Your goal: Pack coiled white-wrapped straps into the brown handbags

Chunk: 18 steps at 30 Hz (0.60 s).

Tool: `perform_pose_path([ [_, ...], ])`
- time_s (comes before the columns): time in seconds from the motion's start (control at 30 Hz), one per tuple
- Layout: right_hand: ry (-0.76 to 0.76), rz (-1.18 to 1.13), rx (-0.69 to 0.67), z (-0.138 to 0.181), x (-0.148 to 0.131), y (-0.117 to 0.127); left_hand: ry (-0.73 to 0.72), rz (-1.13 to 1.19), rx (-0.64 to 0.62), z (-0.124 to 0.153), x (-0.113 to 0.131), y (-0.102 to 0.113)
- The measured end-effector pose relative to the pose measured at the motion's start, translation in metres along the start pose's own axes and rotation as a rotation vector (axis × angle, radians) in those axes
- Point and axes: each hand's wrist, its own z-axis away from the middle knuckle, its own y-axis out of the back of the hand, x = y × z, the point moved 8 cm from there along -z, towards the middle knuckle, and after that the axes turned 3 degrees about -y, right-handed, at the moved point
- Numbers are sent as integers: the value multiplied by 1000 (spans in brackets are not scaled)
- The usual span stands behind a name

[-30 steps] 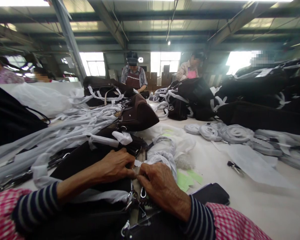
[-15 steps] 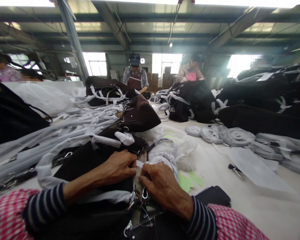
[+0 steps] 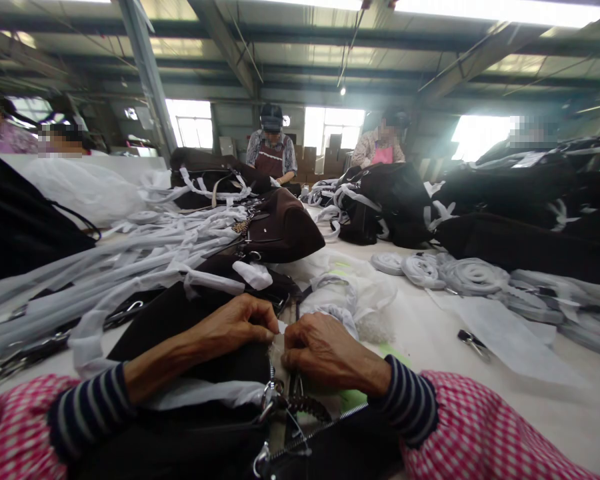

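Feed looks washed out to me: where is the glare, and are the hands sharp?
Head view: the back windows blow out white; left hand and right hand are sharp and evenly lit; edges curve from lens distortion.

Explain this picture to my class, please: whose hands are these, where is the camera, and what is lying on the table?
There is no machine here. A person wears a camera on the head, so you look forward and down at that person's own two bare hands in striped cuffs and pink checked sleeves. The left hand and right hand meet, pinching a small strip of white wrapping paper over a dark brown handbag with metal clips and a zip. On the white table lie long paper-wrapped straps, coiled wrapped straps, another brown handbag and small metal snips. Other people work at the far end.
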Motion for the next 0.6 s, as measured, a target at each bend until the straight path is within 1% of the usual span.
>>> perform_pose_path([
  [0.13,8,-42,-65,-2,-2,0,-26,12,82,3,1,4],
  [0.23,30,-21,-67,-5,-5,-1,-40,-12,120,5,2,5],
  [0.37,36,21,-54,-9,-4,-3,-87,-66,132,6,7,5],
  [0.6,32,32,-64,-12,-1,-5,-132,-77,125,10,14,4],
])
